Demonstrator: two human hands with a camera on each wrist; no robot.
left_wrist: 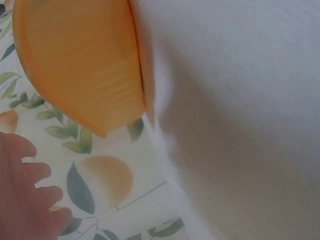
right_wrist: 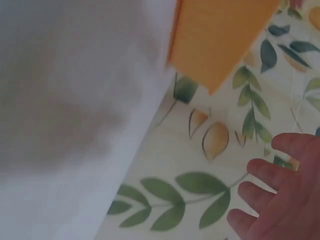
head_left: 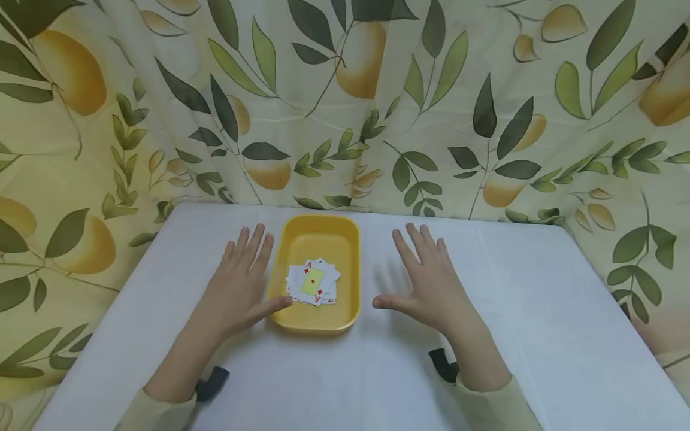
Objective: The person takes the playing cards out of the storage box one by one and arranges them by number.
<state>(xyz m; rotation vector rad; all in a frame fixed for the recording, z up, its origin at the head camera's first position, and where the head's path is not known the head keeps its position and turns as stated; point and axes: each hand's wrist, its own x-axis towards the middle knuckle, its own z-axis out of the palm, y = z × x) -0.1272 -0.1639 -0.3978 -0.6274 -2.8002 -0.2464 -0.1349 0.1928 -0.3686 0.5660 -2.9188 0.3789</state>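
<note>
A yellow tray [head_left: 318,323] with rounded corners sits on the white table, and a loose pile of playing cards [head_left: 312,281] lies inside it, an ace of diamonds face up on top. To the tray's left my left hand [head_left: 239,293] is held over the table with fingers spread; its thumb overlaps the tray's near-left edge in the head view. My right hand [head_left: 433,287] hovers to the right of the tray, apart from it, fingers spread and holding nothing. The wrist views show the tray's outer side [left_wrist: 80,60] beyond each hand, but not the cards.
White cloth covers the table [head_left: 539,311]. Behind it hangs a curtain [head_left: 420,137] printed with leaves and yellow fruit, which also runs along both sides. A black strap piece [head_left: 212,383] shows at the left wrist and another [head_left: 444,365] at the right.
</note>
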